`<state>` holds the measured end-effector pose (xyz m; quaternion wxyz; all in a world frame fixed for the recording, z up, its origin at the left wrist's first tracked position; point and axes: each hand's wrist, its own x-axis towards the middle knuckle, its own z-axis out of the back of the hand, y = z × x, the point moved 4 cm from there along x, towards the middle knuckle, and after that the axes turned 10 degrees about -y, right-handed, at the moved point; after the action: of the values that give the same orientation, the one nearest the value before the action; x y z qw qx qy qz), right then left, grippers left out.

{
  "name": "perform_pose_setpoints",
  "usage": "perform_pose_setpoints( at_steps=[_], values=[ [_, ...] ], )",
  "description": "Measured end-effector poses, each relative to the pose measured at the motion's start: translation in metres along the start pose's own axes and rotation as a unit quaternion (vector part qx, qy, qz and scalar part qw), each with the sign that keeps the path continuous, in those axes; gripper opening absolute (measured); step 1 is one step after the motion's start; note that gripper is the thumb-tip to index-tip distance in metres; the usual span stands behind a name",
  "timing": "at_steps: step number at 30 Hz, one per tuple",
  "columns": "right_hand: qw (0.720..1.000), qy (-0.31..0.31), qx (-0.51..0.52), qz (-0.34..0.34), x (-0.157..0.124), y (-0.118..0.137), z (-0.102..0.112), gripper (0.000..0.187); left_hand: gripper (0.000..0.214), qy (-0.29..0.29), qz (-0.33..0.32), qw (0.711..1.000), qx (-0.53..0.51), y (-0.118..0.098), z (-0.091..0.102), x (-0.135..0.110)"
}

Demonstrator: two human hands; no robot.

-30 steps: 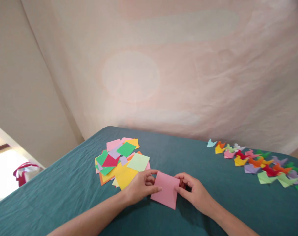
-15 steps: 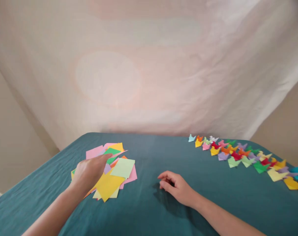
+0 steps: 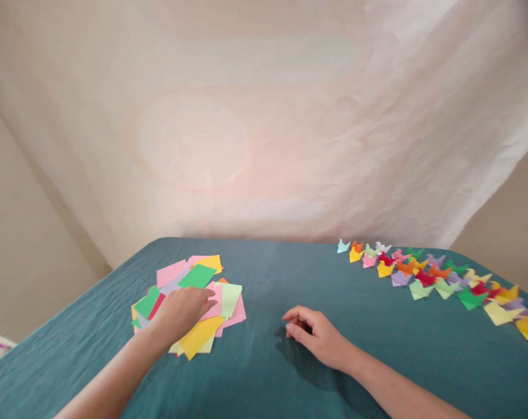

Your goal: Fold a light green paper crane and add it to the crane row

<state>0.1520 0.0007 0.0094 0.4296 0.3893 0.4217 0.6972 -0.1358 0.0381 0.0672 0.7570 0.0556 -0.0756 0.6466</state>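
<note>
My left hand [image 3: 183, 308] lies flat on a loose pile of coloured paper squares [image 3: 194, 279], fingers stretched out over a pink sheet [image 3: 215, 302] near the top of the pile. My right hand [image 3: 318, 334] rests on the teal tablecloth [image 3: 264, 372] in the middle, fingers loosely curled with nothing in them. A yellow square [image 3: 198, 337] sticks out of the pile toward me, and a green one [image 3: 197, 276] lies on its far side.
Several folded paper cranes [image 3: 425, 273] in many colours lie in rows along the table's right side. A pale cloth backdrop [image 3: 264, 128] hangs behind the far edge of the table.
The pink square held between both hands a second ago now lies on the pile. My left hand moved left onto the pile and slid across it. My right hand stayed mid-table, empty.
</note>
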Motion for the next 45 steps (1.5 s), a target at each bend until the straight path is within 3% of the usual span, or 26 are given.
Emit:
perform_pose_setpoints(
  at_steps=[4,10,21,27,33,38,41,42,43,45],
  values=[
    [1.000,0.001,-0.016,0.005,-0.001,0.001,-0.001,0.023,0.027,0.036,-0.040,0.990,-0.133,0.006,-0.009,0.040],
    [1.000,0.009,-0.022,0.013,-0.002,0.001,-0.002,0.024,0.022,0.081,-0.029,0.982,-0.171,0.030,-0.038,0.088],
    [1.000,0.012,-0.026,0.012,0.000,0.001,-0.003,0.023,0.021,0.180,-0.024,0.965,-0.187,0.045,-0.062,0.105],
    [1.000,0.011,-0.023,0.017,-0.001,0.003,-0.002,0.021,0.018,0.173,-0.025,0.965,-0.194,0.044,-0.056,0.105],
    [1.000,0.002,-0.013,0.016,0.001,0.003,-0.002,0.020,0.027,0.084,-0.038,0.972,-0.218,0.042,-0.033,0.108],
    [1.000,-0.012,-0.013,0.024,0.004,-0.002,0.000,0.018,0.033,-0.043,-0.031,0.970,-0.236,0.052,-0.016,0.124],
    [1.000,-0.009,-0.006,0.025,0.004,-0.003,0.000,0.018,0.032,-0.178,0.001,0.954,-0.242,0.051,0.002,0.124],
    [1.000,-0.007,-0.002,0.025,0.004,-0.004,0.000,0.018,0.030,-0.256,0.010,0.936,-0.242,0.047,0.012,0.119],
    [1.000,-0.007,0.002,0.026,0.004,-0.004,0.000,0.018,0.027,-0.309,0.008,0.921,-0.235,0.039,0.020,0.113],
    [0.999,-0.011,0.010,0.028,0.003,-0.004,0.000,0.018,0.022,-0.360,-0.032,0.902,-0.236,0.013,0.031,0.098]
  ],
)
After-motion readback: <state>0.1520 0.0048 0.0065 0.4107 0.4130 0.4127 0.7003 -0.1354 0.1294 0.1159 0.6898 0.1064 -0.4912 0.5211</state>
